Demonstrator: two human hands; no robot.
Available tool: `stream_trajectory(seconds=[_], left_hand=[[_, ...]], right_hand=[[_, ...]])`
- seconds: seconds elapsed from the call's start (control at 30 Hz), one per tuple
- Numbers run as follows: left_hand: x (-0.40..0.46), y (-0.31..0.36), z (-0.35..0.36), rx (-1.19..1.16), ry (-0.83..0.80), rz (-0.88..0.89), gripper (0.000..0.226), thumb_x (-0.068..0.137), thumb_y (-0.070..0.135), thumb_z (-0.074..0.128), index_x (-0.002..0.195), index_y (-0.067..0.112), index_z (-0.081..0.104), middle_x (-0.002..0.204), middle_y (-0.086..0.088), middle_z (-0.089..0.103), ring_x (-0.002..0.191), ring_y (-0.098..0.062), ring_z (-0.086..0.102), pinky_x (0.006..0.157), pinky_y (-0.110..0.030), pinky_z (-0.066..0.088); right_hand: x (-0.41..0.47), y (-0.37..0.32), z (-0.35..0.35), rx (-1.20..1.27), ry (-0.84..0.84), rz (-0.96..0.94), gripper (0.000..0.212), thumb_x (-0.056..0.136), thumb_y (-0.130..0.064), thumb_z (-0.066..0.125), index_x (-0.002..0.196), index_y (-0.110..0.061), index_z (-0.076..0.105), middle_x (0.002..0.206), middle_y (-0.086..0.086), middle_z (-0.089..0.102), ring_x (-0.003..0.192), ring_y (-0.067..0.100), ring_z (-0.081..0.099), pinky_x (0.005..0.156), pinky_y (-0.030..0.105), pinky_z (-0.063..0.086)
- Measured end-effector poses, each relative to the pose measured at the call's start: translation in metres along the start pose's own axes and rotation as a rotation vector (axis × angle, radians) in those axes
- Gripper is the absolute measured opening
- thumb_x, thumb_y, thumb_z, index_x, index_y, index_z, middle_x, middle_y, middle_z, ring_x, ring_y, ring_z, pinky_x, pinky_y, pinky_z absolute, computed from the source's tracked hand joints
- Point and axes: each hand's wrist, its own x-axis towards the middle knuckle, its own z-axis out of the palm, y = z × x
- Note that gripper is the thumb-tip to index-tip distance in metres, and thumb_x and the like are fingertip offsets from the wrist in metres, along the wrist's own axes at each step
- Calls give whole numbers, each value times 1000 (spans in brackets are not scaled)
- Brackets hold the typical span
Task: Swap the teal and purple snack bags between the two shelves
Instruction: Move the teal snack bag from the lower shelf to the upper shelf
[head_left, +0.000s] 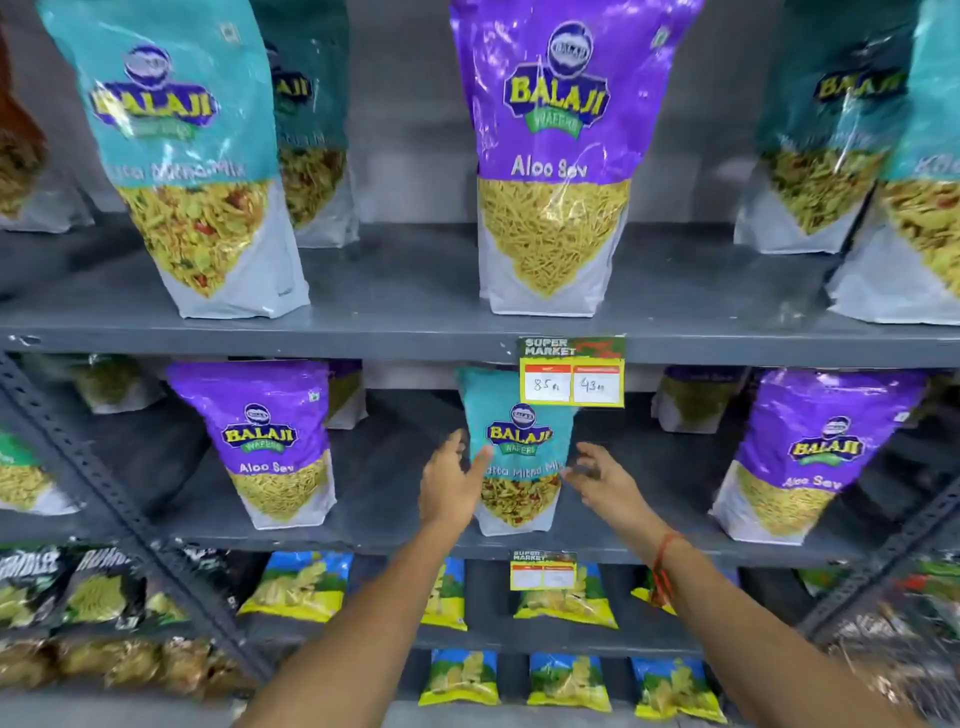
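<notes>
A teal snack bag (519, 436) stands upright in the middle of the lower shelf (395, 540), between two purple bags. My left hand (452, 483) lies against its left side with straight fingers. Just off its right side hovers my right hand (602, 480), fingers spread, and whether it touches the bag I cannot tell. Directly above, a purple Aloo Sev bag (556, 156) stands on the upper shelf (405, 322) among teal bags. One teal bag (182, 156) is at the upper left, and a purple bag (275, 441) stands at the lower left.
More teal bags (831, 130) fill the upper right, and another purple bag (810, 457) stands at the lower right. A yellow price tag (571, 371) hangs from the upper shelf edge, over the teal bag's top. Blue-and-yellow snack packs (566, 597) sit on the shelves below.
</notes>
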Motion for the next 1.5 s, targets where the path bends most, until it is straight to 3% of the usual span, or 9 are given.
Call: stream_trajectory(seconds=[0.2,0.4,0.53,0.67,0.93,1.13,1.23,1.37,1.5], left_hand=[[7,-13,16,14,87,20,28,90,43,55,93,17,66,86,-5,74,80,-26,69,65,-43,56],[12,-12,22,92,183,-6,25,94,33,57,83,12,67,80,-6,75,72,-27,65,54,-26,36],[12,-9,26,104,202,-33,26,94,33,56,86,11,68,88,-5,76,72,-20,64,48,-17,32],[9,-6,27,110,197,-28,27,94,34,55,85,11,67,89,-5,77,79,-25,69,49,-16,32],[3,-4,30,117,193,-3,29,94,33,57,79,10,64,85,-5,76,67,-18,61,49,-19,33],[-7,-8,21,76,235,2,21,93,30,59,84,14,69,80,-3,76,69,-22,66,48,-22,37],[-24,-11,7,44,270,46,20,92,29,60,81,15,69,66,2,68,62,-22,62,46,-26,39],[-58,-22,-20,-89,292,132,27,89,43,56,77,22,67,63,3,69,59,-14,64,52,-37,52],[-101,-15,-57,-167,357,194,21,88,40,61,71,28,65,65,14,65,54,0,55,48,-14,37]], right_hand=[[16,7,16,20,-2,-112,13,96,-16,59,104,-26,60,105,-3,66,90,9,63,64,5,47],[31,23,15,-40,171,-174,12,94,-20,64,93,-15,75,84,0,73,74,-2,63,66,16,48],[35,23,13,-76,214,-195,21,93,-22,65,93,-6,79,89,4,76,69,-9,64,57,3,44],[35,23,13,-100,250,-189,22,94,-22,64,92,-7,79,96,7,79,82,14,68,58,3,46],[31,24,7,-151,273,-168,20,94,-21,62,87,-13,79,95,6,80,77,14,66,59,21,45],[16,20,11,-154,281,-205,17,92,-15,65,89,-6,80,94,6,80,75,11,67,57,5,47],[-2,15,16,-145,262,-222,15,90,-14,67,83,-11,80,89,0,81,77,6,71,72,34,60],[-39,7,29,-99,275,-266,20,89,-21,65,75,-11,76,71,3,78,59,4,64,59,36,50],[-88,-15,38,-29,214,-352,33,89,-29,61,65,-6,64,49,3,57,50,2,36,50,28,30]])
